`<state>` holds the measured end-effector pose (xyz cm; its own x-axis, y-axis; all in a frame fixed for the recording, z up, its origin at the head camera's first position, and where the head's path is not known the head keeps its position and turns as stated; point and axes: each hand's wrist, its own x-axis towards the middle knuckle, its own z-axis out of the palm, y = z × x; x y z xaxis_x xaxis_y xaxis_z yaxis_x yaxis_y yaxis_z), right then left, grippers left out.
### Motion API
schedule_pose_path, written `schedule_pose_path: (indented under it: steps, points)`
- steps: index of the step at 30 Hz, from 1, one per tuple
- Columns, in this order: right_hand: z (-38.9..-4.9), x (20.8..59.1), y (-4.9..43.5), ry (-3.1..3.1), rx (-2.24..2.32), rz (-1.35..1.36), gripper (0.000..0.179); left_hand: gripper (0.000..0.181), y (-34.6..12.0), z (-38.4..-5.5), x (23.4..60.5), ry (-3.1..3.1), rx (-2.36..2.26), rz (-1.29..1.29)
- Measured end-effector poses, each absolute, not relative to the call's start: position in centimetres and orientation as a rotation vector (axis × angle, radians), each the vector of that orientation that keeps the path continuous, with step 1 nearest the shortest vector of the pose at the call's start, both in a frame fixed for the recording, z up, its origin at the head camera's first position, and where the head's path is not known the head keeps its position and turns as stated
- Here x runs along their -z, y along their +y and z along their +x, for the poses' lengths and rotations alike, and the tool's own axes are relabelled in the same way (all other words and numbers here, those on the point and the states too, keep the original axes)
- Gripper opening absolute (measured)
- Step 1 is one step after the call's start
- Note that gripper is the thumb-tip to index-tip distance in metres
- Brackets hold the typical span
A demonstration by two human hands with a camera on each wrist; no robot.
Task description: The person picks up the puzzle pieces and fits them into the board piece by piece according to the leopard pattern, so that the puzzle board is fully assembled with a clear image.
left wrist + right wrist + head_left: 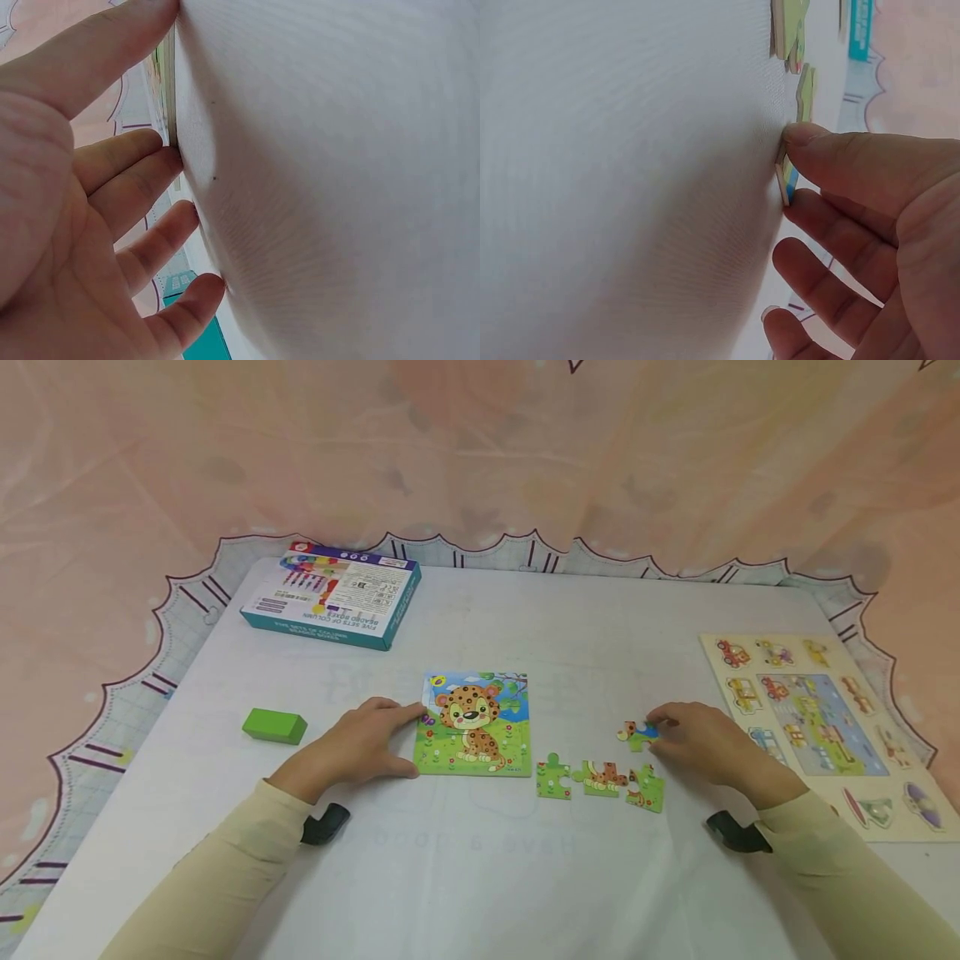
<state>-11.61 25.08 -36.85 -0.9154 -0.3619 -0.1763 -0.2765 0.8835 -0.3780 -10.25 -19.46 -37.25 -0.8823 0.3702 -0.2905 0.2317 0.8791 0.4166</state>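
A square leopard jigsaw picture (472, 727) lies flat at mid-table. My left hand (360, 745) rests at its left side, thumb and forefinger touching the edge, the other fingers spread over the cloth in the left wrist view. To the right, my right hand (701, 745) pinches a small jigsaw piece (787, 184) between thumb and forefinger, low over the table. The held piece shows blue and green and is partly hidden by the fingers in the head view. Just below it lie a green corner piece (553, 778), a paw piece (602, 779) and a tail piece (648, 791).
A green block (274, 726) sits left of my left hand. Behind it, at the back left, lies a flat beaded-boxes carton (330, 593). A wooden vehicle puzzle board (817, 793) lies at the right, partly under my right forearm. White cloth (480, 893) covers the table.
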Motion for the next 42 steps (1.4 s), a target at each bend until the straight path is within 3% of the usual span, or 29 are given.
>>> schedule_pose_path:
  steps: [42]
  points:
    - [-13.4, 36.9, 21.8, 2.814, 0.400, -0.610, 0.030, 0.083, -19.5, -10.3, 37.5, 2.684, -0.525, 0.437]
